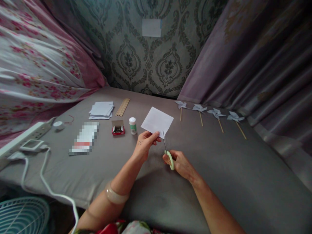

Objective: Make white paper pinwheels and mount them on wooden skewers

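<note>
A square sheet of white paper (pixel 157 119) is pinched at its lower edge by my left hand (pixel 146 143), which holds it above the grey-covered surface. My right hand (pixel 179 161) grips a pair of scissors (pixel 170 159) with pale green handles, its fingers wrapped about the loops. The blades point up and away from me and meet the paper at its bottom corner, just right of my left thumb. Whether the blades are apart is hard to make out. A white bottle with a green label (pixel 133 125) stands left of the paper.
A small open red box (pixel 118 130), thin wooden sticks (pixel 122 107) and a stack of white paper (pixel 101 110) lie left. Several paper pinwheels (pixel 216 113) on sticks line the right. A power strip (pixel 36 131) with white cables and a fan (pixel 23 214) are at far left.
</note>
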Action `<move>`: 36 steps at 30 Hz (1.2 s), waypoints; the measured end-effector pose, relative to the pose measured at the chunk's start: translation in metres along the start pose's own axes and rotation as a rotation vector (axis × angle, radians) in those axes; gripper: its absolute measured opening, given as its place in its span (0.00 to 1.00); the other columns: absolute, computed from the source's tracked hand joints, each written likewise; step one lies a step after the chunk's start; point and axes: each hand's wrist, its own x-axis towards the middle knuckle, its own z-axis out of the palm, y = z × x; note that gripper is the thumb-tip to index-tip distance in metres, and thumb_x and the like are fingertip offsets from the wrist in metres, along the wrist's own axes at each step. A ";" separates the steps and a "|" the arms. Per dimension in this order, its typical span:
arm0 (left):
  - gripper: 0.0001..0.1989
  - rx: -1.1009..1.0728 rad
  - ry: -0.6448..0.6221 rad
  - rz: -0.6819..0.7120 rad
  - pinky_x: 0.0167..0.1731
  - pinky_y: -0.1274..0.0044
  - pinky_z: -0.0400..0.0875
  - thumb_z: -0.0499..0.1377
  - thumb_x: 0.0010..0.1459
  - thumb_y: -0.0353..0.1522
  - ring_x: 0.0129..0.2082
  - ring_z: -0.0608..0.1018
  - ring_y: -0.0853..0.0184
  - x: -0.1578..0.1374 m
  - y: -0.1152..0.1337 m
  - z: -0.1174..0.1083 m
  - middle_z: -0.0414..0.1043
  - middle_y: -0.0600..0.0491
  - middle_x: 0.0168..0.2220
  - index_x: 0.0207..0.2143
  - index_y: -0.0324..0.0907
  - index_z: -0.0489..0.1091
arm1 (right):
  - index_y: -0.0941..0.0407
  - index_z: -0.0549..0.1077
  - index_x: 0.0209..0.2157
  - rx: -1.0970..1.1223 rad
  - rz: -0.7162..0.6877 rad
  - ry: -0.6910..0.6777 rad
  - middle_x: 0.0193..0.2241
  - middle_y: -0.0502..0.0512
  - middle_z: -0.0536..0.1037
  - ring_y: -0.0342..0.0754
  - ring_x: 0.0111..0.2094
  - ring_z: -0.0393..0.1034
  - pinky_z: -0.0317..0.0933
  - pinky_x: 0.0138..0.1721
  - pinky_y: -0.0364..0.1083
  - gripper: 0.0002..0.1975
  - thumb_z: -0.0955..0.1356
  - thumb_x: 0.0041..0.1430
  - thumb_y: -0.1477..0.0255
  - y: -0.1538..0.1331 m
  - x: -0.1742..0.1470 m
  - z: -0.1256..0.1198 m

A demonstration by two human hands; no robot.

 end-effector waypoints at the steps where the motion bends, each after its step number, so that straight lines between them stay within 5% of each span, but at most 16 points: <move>1: 0.15 -0.003 -0.001 0.003 0.22 0.80 0.59 0.68 0.40 0.39 0.21 0.71 0.73 0.000 0.000 0.000 0.73 0.51 0.22 0.25 0.36 0.73 | 0.56 0.64 0.21 0.006 -0.001 0.000 0.19 0.47 0.62 0.41 0.23 0.53 0.49 0.24 0.43 0.27 0.68 0.45 0.45 0.000 0.000 0.000; 36: 0.15 -0.005 0.018 0.004 0.23 0.79 0.59 0.69 0.39 0.39 0.21 0.70 0.73 0.000 0.001 0.000 0.72 0.52 0.21 0.23 0.37 0.73 | 0.57 0.67 0.19 0.058 0.012 0.068 0.16 0.45 0.62 0.39 0.21 0.52 0.49 0.23 0.42 0.24 0.72 0.43 0.50 0.006 0.002 0.004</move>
